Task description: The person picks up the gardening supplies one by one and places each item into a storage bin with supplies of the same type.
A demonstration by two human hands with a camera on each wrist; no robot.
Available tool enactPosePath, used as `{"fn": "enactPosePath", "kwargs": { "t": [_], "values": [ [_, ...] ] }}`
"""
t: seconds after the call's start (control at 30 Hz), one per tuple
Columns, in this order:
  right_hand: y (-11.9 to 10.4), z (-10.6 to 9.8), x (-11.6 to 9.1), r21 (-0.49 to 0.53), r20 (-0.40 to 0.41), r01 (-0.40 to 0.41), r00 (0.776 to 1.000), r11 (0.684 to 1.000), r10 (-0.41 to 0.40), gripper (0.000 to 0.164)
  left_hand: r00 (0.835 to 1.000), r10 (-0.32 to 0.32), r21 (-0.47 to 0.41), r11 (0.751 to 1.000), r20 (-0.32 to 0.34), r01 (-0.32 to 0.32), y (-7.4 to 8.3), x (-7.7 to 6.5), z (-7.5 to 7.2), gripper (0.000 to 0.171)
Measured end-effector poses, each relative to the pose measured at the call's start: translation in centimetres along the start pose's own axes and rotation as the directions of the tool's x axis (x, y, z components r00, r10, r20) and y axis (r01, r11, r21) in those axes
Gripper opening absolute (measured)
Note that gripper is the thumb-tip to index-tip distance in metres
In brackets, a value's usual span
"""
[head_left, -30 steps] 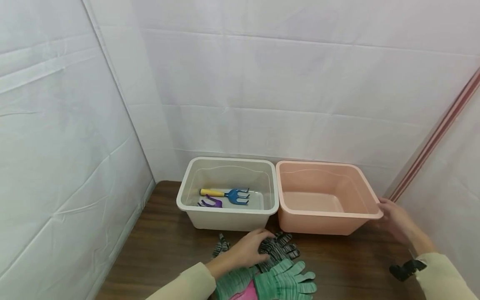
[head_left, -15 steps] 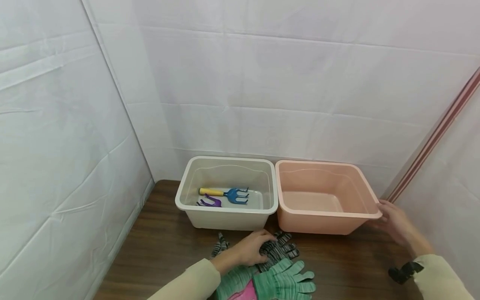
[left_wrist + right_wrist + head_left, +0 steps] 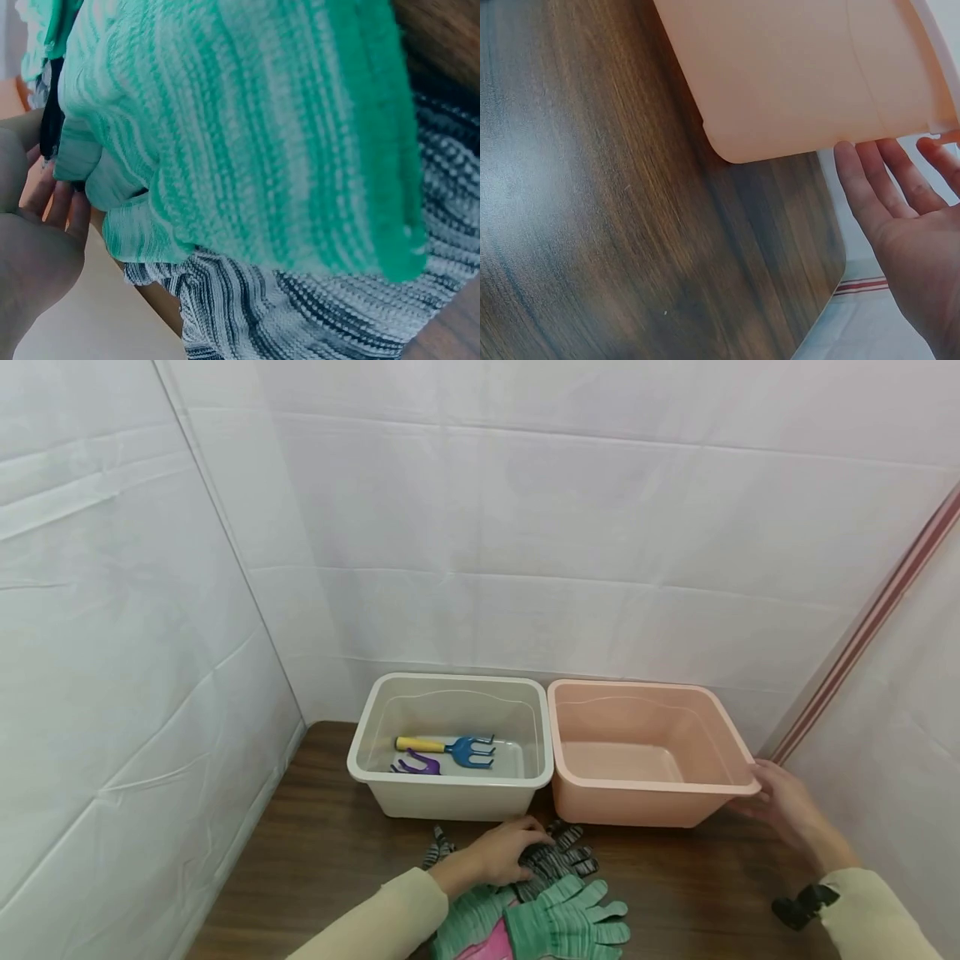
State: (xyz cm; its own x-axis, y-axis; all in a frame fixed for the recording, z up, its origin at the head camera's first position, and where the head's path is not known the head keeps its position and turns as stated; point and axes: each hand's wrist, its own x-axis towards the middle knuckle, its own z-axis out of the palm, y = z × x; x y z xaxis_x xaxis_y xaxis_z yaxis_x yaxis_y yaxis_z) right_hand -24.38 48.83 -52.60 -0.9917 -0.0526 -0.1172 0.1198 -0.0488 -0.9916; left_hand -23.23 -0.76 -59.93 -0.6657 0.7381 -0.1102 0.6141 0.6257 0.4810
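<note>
My left hand (image 3: 497, 857) bends over a black-and-grey knit glove (image 3: 555, 862), holding it between thumb and fingers. A green knit glove (image 3: 570, 920) lies in front of it, with another green glove and a pink patch beside it. In the left wrist view, green knit (image 3: 247, 135) covers much of the black-and-white glove (image 3: 322, 311), and the hand (image 3: 30, 247) reaches past it to a dark strip. My right hand (image 3: 783, 803) grips the right rim of the peach tub (image 3: 637, 806). Its fingers (image 3: 877, 187) press the end wall below that rim.
Left of the peach tub stands an off-white tub (image 3: 453, 799), close against it. Inside lie a yellow-handled blue hand rake (image 3: 471, 752) and a purple rake head (image 3: 420, 764). White cloth walls (image 3: 480, 527) enclose the wooden table (image 3: 322, 860).
My left forearm has shifted slightly right, and the fingers have drawn in a little on the black-and-grey glove. My right hand stays at the tub's rim.
</note>
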Motion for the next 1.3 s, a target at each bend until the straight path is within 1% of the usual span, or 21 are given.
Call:
{"fn": "enactPosePath", "kwargs": {
  "t": [0.17, 0.3, 0.43, 0.63, 0.73, 0.9, 1.0, 1.1, 1.2, 1.3],
  "values": [
    [0.1, 0.2, -0.2, 0.019, -0.019, 0.013, 1.000, 1.000, -0.013, 0.017, 0.999, 0.003, 0.015, 1.000, -0.037, -0.002, 0.0, 0.1, 0.6, 0.050],
    [0.3, 0.3, -0.3, 0.028, -0.026, 0.020, 0.999, 0.999, -0.019, 0.021, 0.998, 0.017, 0.010, 1.000, -0.063, -0.016, -0.2, 0.2, 1.1, 0.036],
    [0.4, 0.4, -0.4, 0.013, -0.042, 0.023, 0.999, 1.000, -0.022, 0.022, 0.996, 0.037, 0.009, 0.999, -0.079, -0.036, -0.2, 0.4, 1.2, 0.023],
    [0.5, 0.3, -0.4, 0.015, -0.042, 0.034, 0.999, 0.999, -0.033, 0.026, 0.996, 0.017, 0.008, 1.000, -0.088, -0.016, 0.0, 0.4, 1.3, 0.019],
    [0.7, 0.2, -0.3, 0.015, -0.043, 0.039, 0.998, 0.999, -0.038, 0.028, 0.996, 0.018, 0.011, 1.000, -0.087, -0.017, 0.0, 0.3, 1.4, 0.019],
    [1.0, 0.1, -0.5, -0.012, -0.056, 0.035, 0.998, 0.999, -0.036, 0.029, 0.996, 0.038, -0.012, 0.999, -0.079, -0.039, -0.1, 0.1, 1.0, 0.020],
    [1.1, 0.1, -0.5, -0.040, -0.067, 0.028, 0.997, 0.999, -0.031, 0.027, 0.994, 0.055, -0.025, 0.998, -0.098, -0.057, -0.1, -0.2, 0.8, 0.021],
    [1.1, 0.0, -0.4, -0.059, -0.068, 0.031, 0.997, 0.998, -0.035, 0.026, 0.989, 0.074, -0.022, 0.997, -0.130, -0.077, -0.1, -0.5, 0.4, 0.021],
    [1.1, 0.0, -0.3, -0.062, -0.078, 0.037, 0.996, 0.997, -0.041, 0.026, 0.982, 0.112, -0.005, 0.993, -0.152, -0.114, 0.1, -0.9, -0.3, 0.021],
    [1.1, 0.2, -0.1, -0.072, -0.088, 0.032, 0.995, 0.997, -0.039, 0.027, 0.976, 0.148, 0.002, 0.989, -0.158, -0.150, 0.2, -1.5, -1.2, 0.020]
  ]
}}
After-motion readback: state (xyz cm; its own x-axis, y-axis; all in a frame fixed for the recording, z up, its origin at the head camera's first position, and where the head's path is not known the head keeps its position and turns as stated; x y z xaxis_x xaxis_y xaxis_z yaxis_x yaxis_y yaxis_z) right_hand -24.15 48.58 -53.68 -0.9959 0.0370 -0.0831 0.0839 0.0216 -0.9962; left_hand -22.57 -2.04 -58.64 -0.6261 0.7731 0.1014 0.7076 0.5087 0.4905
